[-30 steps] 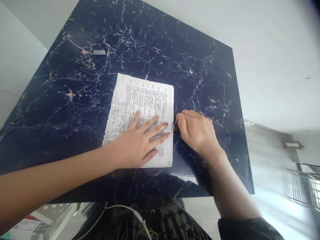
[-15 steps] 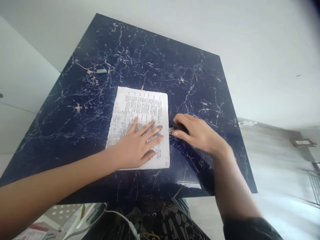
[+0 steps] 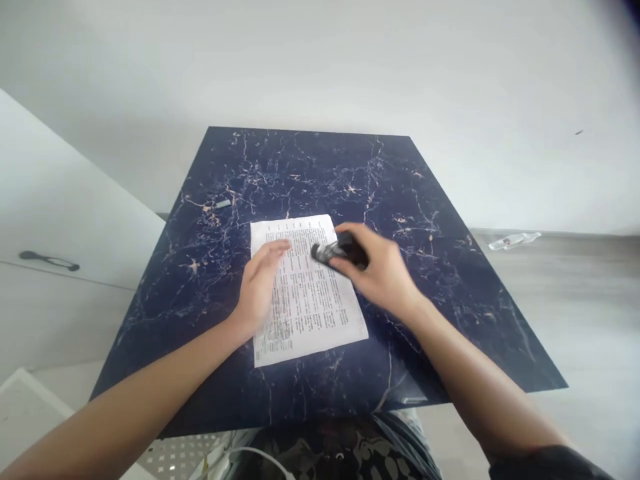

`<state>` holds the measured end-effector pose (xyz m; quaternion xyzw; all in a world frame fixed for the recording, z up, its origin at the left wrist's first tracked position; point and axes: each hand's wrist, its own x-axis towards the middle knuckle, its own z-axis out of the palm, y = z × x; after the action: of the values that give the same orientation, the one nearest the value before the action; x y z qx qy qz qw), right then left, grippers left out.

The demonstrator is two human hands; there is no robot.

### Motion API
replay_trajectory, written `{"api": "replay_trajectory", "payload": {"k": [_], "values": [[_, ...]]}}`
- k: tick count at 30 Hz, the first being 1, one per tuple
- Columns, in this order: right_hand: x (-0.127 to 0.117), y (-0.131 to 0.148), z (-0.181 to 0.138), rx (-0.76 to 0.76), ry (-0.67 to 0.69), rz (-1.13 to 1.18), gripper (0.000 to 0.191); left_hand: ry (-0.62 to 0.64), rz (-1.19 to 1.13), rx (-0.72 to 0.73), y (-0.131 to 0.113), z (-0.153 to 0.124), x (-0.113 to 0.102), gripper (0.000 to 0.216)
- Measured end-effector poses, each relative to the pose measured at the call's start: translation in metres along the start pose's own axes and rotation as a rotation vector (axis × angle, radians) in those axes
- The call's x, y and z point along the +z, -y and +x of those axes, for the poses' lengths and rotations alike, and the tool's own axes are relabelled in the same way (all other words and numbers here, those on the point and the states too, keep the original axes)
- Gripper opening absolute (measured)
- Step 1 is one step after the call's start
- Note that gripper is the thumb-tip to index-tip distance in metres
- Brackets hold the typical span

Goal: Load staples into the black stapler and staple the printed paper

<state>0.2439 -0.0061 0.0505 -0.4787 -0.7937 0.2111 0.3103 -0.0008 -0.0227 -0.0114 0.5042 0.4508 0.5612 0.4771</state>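
Note:
A sheaf of printed white paper (image 3: 320, 313) lies on the dark blue marbled table (image 3: 320, 167), slightly turned. My right hand (image 3: 380, 263) is closed around a black stapler (image 3: 330, 251), whose front end is over the paper's right part. Whether the stapler touches the sheet I cannot tell. At the paper's left side is my left hand (image 3: 260, 280), turned on edge with its fingers stretched out over the print. It grips nothing that I can see.
A small pale grey bar (image 3: 223, 204) rests on the table's far left part. Left of the table stands a white cabinet with a black handle (image 3: 49, 260). A clear plastic item (image 3: 514, 241) is beyond the right edge, and a white cable (image 3: 260, 455) hangs near my lap.
My right hand has lifted the stapler from the paper's right edge to over the sheet. My left hand, flat before, has turned on edge at the left side. The paper has rotated; the view has tilted up.

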Motion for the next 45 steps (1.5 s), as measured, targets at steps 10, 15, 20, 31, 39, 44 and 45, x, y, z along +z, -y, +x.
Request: {"api": "replay_trajectory", "payload": {"k": [10, 15, 20, 31, 39, 44, 45], "values": [[0.049, 0.01, 0.004, -0.286, 0.311, -0.144, 0.052, -0.106, -0.273, -0.083, 0.007, 0.005, -0.002, 0.031], [0.032, 0.002, -0.001, -0.173, 0.428, -0.071, 0.033, -0.117, -0.208, -0.047, 0.0, 0.005, -0.004, 0.029], [0.022, -0.006, -0.004, -0.159, 0.48, 0.014, 0.036, -0.09, -0.15, -0.037, -0.001, 0.002, -0.003, 0.028], [0.051, -0.001, -0.01, -0.205, 0.415, 0.162, 0.045, -0.166, 0.046, 0.096, -0.003, -0.002, -0.003, 0.032], [0.064, 0.014, -0.012, -0.227, 0.501, 0.316, 0.056, -0.23, 0.03, 0.165, -0.012, 0.005, -0.012, 0.028], [0.035, 0.003, -0.007, -0.161, 0.556, 0.292, 0.044, -0.152, -0.093, 0.059, -0.002, 0.006, -0.012, 0.027], [0.028, -0.001, -0.006, -0.146, 0.582, 0.298, 0.043, -0.119, -0.103, 0.033, 0.0, 0.004, -0.011, 0.027]]}}
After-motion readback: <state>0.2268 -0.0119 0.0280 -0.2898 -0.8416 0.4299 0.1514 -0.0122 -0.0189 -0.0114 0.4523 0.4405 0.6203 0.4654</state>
